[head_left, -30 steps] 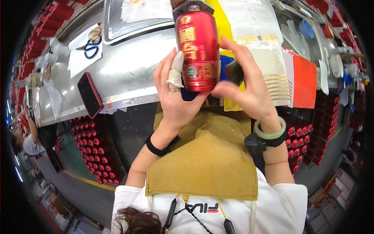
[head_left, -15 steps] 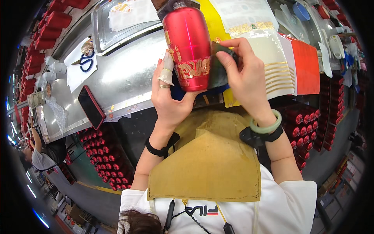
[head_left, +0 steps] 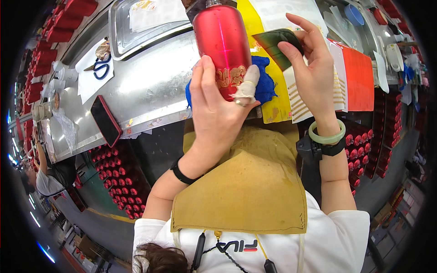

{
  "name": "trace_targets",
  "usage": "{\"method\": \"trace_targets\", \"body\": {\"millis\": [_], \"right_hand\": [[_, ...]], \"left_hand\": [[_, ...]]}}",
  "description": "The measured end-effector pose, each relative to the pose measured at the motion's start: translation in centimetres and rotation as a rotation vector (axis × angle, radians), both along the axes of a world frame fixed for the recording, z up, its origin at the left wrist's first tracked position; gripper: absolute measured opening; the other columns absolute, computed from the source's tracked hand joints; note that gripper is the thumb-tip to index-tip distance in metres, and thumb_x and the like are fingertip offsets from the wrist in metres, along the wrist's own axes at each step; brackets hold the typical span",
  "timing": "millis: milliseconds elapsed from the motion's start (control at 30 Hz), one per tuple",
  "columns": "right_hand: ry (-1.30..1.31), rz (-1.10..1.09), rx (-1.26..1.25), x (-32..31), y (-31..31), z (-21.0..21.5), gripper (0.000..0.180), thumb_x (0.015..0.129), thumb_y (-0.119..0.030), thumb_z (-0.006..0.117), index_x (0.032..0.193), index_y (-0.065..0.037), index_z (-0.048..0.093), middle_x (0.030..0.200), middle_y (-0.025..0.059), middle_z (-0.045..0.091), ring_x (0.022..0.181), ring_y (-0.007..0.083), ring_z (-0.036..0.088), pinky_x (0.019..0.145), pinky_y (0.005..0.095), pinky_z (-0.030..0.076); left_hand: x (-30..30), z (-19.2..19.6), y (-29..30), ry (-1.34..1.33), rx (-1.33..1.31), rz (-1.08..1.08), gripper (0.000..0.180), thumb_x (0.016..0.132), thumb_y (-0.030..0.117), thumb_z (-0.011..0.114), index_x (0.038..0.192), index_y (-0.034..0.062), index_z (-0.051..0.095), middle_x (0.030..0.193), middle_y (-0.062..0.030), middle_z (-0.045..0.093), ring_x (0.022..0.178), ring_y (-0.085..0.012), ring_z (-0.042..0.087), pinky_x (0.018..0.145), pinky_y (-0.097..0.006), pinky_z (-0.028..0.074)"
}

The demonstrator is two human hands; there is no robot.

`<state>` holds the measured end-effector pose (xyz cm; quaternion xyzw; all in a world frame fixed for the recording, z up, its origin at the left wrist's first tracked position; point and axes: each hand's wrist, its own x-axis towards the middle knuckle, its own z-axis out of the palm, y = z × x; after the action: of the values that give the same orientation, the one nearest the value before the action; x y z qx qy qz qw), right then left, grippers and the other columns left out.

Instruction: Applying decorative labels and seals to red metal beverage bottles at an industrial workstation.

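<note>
A glossy red bottle (head_left: 221, 38) with gold decoration around its lower part lies over the table edge, its neck pointing away from me. My left hand (head_left: 214, 109) grips its near end, with bare fingers on the left side and a white-wrapped finger on the right. Off to the right of the bottle, my right hand (head_left: 316, 68) pinches a thin, dark green flat scraper (head_left: 278, 49) between thumb and fingers. The scraper is apart from the bottle. Beneath the bottle is a bunched blue cloth (head_left: 266, 86), partly hidden.
Left on the metal table are a phone (head_left: 106, 120), scissors (head_left: 101, 68) on white paper, and a metal tray (head_left: 118, 45). Yellow sheet (head_left: 277, 107), gold-striped transfer sheets and an orange sheet (head_left: 357, 77) lie right. Red bottles (head_left: 120, 182) stand in stacks below; a person (head_left: 48, 182) is far left.
My right hand has drawn the scraper away from the bottle's side, to the right. My left hand has shifted its hold and the bottle is turned, with more blue cloth showing.
</note>
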<state>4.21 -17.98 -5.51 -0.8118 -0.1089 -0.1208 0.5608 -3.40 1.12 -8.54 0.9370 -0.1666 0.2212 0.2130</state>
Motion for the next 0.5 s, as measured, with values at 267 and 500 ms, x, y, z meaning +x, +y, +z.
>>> {"method": "trace_targets", "body": {"millis": [267, 500], "right_hand": [[-0.657, 0.368, -0.395, -1.6, 1.5, -0.3, 0.024, 0.074, 0.001, 0.075, 0.095, -0.009, 0.077, 0.097, 0.0036, 0.074, 0.088, 0.0213, 0.067, 0.077, 0.0319, 0.052], [-0.838, 0.089, -0.605, 3.8, 2.3, 1.4, 0.024, 0.074, -0.013, 0.071, 0.099, -0.016, 0.072, 0.084, -0.0016, 0.068, 0.080, 0.0197, 0.061, 0.077, 0.0336, 0.049]], "left_hand": [[-1.3, -3.2, 1.7, -0.022, -0.609, 0.086, 0.074, 0.066, 0.008, 0.093, 0.132, 0.0068, 0.062, 0.148, -0.0239, 0.047, 0.133, -0.0371, 0.053, 0.108, -0.043, 0.046], [1.2, -3.4, 2.7, 0.334, -0.725, 0.070, 0.105, 0.066, 0.017, 0.096, 0.151, -0.0037, 0.039, 0.140, -0.0234, 0.056, 0.127, -0.0316, 0.059, 0.105, -0.039, 0.048]]}}
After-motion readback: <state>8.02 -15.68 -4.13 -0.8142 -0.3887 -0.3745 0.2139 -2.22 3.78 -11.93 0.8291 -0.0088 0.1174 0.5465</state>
